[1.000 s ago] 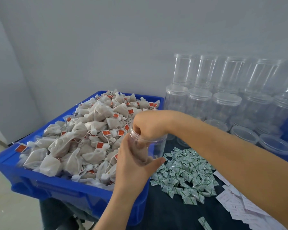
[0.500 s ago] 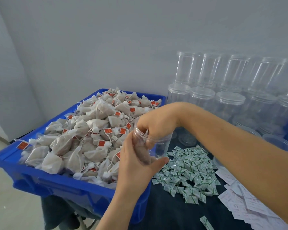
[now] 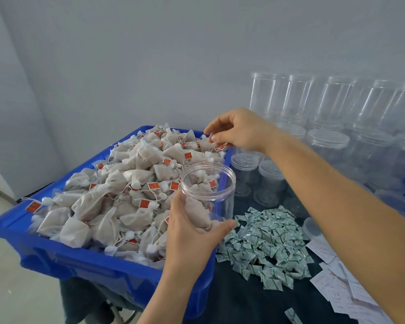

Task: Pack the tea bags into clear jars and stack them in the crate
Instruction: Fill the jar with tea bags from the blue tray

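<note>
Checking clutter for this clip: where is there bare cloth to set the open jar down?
Bare dark cloth lies between the blue crate, the sachet pile and the paper slips. Behind the sachets, lidded jars crowd the table.

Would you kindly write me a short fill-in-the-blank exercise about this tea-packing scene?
1. The left hand holds an open clear ____ with no lid.
2. The tea bags are heaped in a ____ crate.
3. The right hand reaches over the crate's ____ corner.
4. The small green-and-white sachets lie on a dark ____.

Missing words: jar; blue; far right; cloth
</note>
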`<action>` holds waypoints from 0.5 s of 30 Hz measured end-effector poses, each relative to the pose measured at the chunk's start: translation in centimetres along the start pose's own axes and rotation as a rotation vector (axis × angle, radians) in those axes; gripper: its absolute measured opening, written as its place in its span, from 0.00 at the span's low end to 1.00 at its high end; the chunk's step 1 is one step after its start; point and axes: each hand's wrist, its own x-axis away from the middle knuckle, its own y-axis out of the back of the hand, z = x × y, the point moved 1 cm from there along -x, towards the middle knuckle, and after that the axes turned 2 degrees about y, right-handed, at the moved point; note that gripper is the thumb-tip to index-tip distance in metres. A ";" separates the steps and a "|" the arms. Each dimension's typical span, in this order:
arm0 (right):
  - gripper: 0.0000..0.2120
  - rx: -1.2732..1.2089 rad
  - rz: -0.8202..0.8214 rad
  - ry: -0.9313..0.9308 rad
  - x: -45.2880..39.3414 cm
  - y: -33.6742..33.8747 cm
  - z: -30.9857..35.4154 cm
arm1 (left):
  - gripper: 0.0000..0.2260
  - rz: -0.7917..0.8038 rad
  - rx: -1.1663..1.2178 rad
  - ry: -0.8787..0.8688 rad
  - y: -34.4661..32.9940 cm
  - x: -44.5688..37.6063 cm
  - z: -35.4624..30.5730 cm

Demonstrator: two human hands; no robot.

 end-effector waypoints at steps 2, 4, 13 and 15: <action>0.07 0.073 -0.059 -0.043 -0.7 -1.5 -2.2 | 0.53 -0.008 0.002 -0.005 0.0 0.0 0.0; 0.09 0.169 -0.049 -0.100 -1.1 -3.5 -4.6 | 0.51 -0.019 0.003 -0.014 0.0 0.0 -0.2; 0.12 0.422 0.118 -0.187 -0.4 -9.4 -10.0 | 0.42 -0.023 -0.030 -0.033 0.0 -0.2 0.2; 0.12 0.505 0.158 -0.179 -0.7 -9.6 -10.1 | 0.42 -0.020 -0.031 -0.036 0.0 -0.2 0.1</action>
